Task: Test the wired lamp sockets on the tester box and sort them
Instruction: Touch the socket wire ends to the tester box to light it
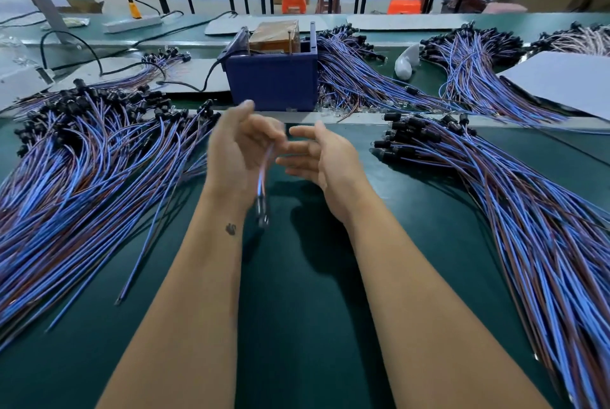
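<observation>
My left hand (239,144) is raised over the green table and holds the blue and brown wires of one lamp socket (263,210), whose black socket end hangs down, blurred, beside my wrist. My right hand (318,158) is just to the right, palm turned inward, fingers straight and spread, holding nothing. The blue tester box (274,78) stands just beyond both hands. A big pile of wired sockets (82,161) lies to the left and another (511,204) to the right.
More bundles of wired sockets (356,72) lie behind and right of the box, with a white bulb (406,62) and a grey card sheet (561,82). A black cable (185,85) runs to the box. A power strip (132,24) lies at the back left.
</observation>
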Tool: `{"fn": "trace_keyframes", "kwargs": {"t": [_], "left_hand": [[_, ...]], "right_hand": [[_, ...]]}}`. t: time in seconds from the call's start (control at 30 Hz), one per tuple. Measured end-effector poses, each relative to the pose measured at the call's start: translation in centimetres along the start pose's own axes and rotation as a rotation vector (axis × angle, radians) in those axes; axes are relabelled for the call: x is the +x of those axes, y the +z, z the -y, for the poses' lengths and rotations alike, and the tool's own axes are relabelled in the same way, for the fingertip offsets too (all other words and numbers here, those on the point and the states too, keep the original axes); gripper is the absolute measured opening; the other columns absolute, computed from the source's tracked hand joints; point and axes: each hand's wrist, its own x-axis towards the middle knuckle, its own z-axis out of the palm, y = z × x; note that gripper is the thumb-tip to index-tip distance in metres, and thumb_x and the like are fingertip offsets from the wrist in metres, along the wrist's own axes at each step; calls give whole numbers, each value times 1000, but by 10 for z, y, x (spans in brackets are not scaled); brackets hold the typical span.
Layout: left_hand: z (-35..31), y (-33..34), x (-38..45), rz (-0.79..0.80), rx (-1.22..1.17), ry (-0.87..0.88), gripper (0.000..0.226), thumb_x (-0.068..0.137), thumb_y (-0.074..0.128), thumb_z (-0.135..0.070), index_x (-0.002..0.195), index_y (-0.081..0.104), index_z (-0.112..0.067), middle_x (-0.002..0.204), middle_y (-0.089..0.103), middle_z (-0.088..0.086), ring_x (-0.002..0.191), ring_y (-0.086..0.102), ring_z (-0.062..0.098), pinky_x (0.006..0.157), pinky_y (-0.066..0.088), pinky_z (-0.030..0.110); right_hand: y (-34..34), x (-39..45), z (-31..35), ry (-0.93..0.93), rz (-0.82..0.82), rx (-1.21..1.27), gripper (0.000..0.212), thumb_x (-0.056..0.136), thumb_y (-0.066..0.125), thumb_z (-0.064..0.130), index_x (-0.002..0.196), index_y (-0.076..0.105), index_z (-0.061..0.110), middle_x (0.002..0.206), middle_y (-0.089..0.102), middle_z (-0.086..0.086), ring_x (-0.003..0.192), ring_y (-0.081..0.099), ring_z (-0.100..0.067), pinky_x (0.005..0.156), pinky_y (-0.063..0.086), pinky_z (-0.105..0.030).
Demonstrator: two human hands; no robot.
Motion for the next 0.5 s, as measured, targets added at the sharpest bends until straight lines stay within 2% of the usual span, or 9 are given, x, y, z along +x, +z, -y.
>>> {"fn": "trace_keyframes", "kwargs": {"t": [0.07,0.1,0.17,0.2,0.27,0.3,0.37,0.43,0.5], "left_hand": [[5,10,-4,239,98,-155,56,93,40,-29,47,66,-11,56,63,5,57,60,18,63,51,25],[10,14,-5,310,176,-217,55,92,40,-30,47,65,-12,56,62,4,56,60,18,61,51,24],[17,19,-7,322,333,-294,51,89,43,-33,46,61,-14,57,60,4,56,59,17,60,52,25],[19,20,-7,294,397,-317,47,87,46,-34,47,61,-15,58,60,4,58,60,18,62,53,27],[20,16,-5,197,494,-336,46,90,49,-34,51,64,-15,62,66,6,62,66,20,65,56,28],[21,14,-4,109,518,-323,46,95,49,-30,55,67,-15,64,68,6,64,69,20,64,56,27],[23,10,0,-105,498,-237,36,100,48,-21,71,69,-16,71,71,5,66,71,18,58,57,25],[26,5,5,-241,481,-116,20,101,48,-19,90,65,-19,87,71,2,76,70,15,62,58,26],[27,-1,10,-270,504,-53,17,102,48,-19,99,65,-21,100,69,3,89,70,17,73,58,33]], "right_hand": [[-1,0,1,-7,-1,54,36,106,33,26,98,64,10,79,68,-8,72,63,-21,68,53,-32],[-3,0,1,-19,-22,78,30,105,38,22,97,65,9,74,66,-8,69,61,-22,63,50,-31],[-7,1,0,-34,-72,109,17,101,47,15,100,63,9,63,58,-11,54,51,-24,54,39,-30],[-8,1,0,-41,-93,119,14,101,48,12,105,61,9,62,56,-12,50,48,-23,53,37,-30],[-12,2,3,-83,-123,151,14,101,47,7,111,57,10,72,65,-10,56,57,-23,55,47,-31],[-13,3,4,-115,-125,180,15,102,46,6,111,56,10,77,69,-7,62,62,-18,60,52,-29],[-13,3,5,-163,-112,225,16,103,42,4,108,56,10,81,72,-3,70,66,-13,68,54,-24],[-12,4,3,-183,-104,165,17,102,43,4,101,58,12,78,73,1,70,67,-10,66,52,-19],[-10,4,0,-180,-114,-7,17,101,47,4,93,59,14,76,73,2,65,66,-6,62,49,-17]]}}
